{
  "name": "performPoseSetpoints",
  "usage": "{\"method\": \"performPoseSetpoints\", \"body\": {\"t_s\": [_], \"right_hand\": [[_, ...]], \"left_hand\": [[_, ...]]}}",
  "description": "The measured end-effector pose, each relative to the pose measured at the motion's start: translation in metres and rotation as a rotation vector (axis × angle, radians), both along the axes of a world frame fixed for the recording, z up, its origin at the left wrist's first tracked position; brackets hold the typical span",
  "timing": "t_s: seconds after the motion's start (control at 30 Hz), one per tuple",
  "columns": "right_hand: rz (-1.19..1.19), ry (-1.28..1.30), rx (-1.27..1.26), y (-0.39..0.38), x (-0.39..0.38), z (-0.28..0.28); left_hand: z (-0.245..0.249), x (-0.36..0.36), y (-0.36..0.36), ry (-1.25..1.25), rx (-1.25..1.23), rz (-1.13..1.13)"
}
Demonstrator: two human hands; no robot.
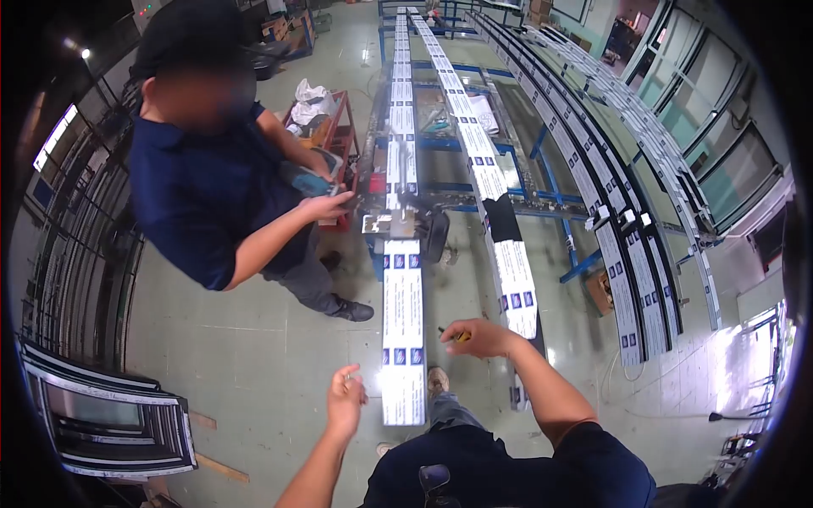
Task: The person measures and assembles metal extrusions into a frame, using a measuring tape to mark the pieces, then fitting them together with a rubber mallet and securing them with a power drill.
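A long profile covered in white, blue-printed protective film [403,330] runs away from me between my hands. To the left of its near end, apart from it, is my left hand [344,405], with its fingers curled in; whether anything is in them I cannot make out. On the other side, my right hand [484,339] is closed around a small yellow and black tool [457,336], mostly hidden by the fingers. Close by that hand is a second film-wrapped profile [517,292] with a black band. A metal clamp-like fixture [398,223] sits across the first profile.
A co-worker [203,169] stands at the left, holding a teal tool [312,181]. Several dark, wrapped profiles [622,262] lie on blue stands [581,266] at the right. A red cart [347,127] stands behind the co-worker. Frames [118,423] are stacked at the lower left.
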State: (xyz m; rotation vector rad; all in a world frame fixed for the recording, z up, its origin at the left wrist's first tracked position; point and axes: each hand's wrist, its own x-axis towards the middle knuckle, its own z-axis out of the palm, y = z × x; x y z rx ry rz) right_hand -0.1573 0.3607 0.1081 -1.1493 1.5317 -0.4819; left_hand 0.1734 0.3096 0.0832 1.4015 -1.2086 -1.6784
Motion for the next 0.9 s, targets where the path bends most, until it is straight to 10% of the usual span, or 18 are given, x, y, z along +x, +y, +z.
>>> {"method": "performPoseSetpoints", "body": {"t_s": [0.1,0.17,0.43,0.73,0.9], "right_hand": [[0.008,-0.125,0.115,0.027,0.081,0.005],[0.153,-0.08,0.021,0.046,0.14,-0.01],[0.681,-0.122,0.0,0.061,0.323,-0.026],[0.574,-0.015,-0.005,0.012,0.379,-0.031],[0.098,-0.298,-0.023,-0.036,0.409,-0.039]], "left_hand": [[0.014,0.066,0.054,0.136,-0.014,0.027],[0.025,0.122,0.081,-0.013,-0.085,-0.335],[0.13,0.227,0.125,0.354,-0.451,-0.153],[0.133,0.253,0.064,0.412,-0.623,-0.337],[0.07,0.264,0.012,-0.034,-0.374,-0.153]]}}
